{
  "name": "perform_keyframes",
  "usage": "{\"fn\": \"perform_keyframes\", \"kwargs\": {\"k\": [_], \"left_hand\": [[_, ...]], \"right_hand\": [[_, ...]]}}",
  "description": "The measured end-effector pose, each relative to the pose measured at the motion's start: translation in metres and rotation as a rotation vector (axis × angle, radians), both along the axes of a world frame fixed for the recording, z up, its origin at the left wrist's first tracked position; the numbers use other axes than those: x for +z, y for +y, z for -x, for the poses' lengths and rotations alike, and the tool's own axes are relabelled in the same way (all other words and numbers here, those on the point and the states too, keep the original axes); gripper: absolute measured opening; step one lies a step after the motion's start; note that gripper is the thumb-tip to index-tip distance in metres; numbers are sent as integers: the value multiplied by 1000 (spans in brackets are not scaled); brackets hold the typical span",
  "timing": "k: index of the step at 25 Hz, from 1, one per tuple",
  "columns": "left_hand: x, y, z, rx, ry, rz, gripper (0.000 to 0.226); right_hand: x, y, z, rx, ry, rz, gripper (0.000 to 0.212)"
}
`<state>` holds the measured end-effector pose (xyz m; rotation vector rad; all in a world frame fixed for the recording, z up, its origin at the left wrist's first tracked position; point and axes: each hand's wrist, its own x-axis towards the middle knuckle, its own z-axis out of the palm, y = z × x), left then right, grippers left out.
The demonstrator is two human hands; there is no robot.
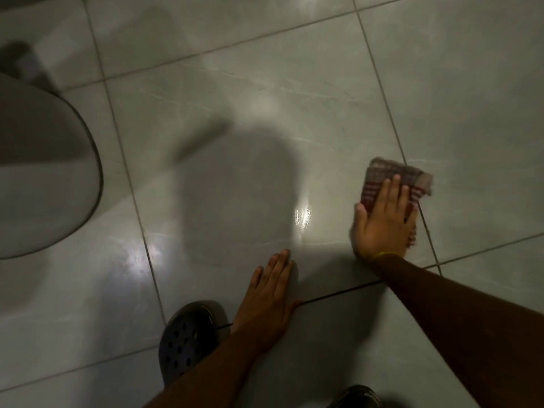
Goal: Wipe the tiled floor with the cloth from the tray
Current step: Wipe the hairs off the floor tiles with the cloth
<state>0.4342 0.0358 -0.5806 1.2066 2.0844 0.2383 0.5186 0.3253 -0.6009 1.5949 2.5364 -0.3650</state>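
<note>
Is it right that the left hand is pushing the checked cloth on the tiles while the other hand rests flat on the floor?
Not quite. In the head view the right hand is pushing the checked cloth on the tiles. The left hand is the one resting flat on the floor.

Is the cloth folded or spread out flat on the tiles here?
Folded. The checked cloth shows as a compact pad pressed to the tiled floor under the right hand.

dark perforated clog [188, 337] near bottom edge; grey rounded object [44, 172] at left
</note>
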Motion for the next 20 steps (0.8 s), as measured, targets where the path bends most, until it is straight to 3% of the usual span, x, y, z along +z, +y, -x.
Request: {"fn": "perform_keyframes", "kwargs": {"k": [3, 6, 10, 12, 14, 17, 19, 20], "left_hand": [[4, 2, 1, -15, 33, 33, 77], [16, 7, 3, -27, 39, 72, 74], [45, 33, 2, -32, 85, 119, 70], [55, 59, -7, -15, 14, 98, 62], [62, 88, -25, 162, -194, 62, 49], [67, 134, -47, 573, -506, 146, 37], [66, 156, -49, 691, -612, 300, 34], [69, 162, -45, 703, -659, 370, 31]], "right_hand": [[-3, -36, 41, 195, -4, -20, 83], [7, -94, 0, 428, 10, 49, 84], [33, -141, -81, 408, -70, 167, 82], [46, -142, -99, 268, -141, 177, 79], [56, -138, -93, -41, -135, 171, 80], [63, -124, -64, -680, 174, 268, 92], [66, -113, -51, -963, 355, 441, 66], [69, -109, -50, -998, 357, 521, 48]]}}
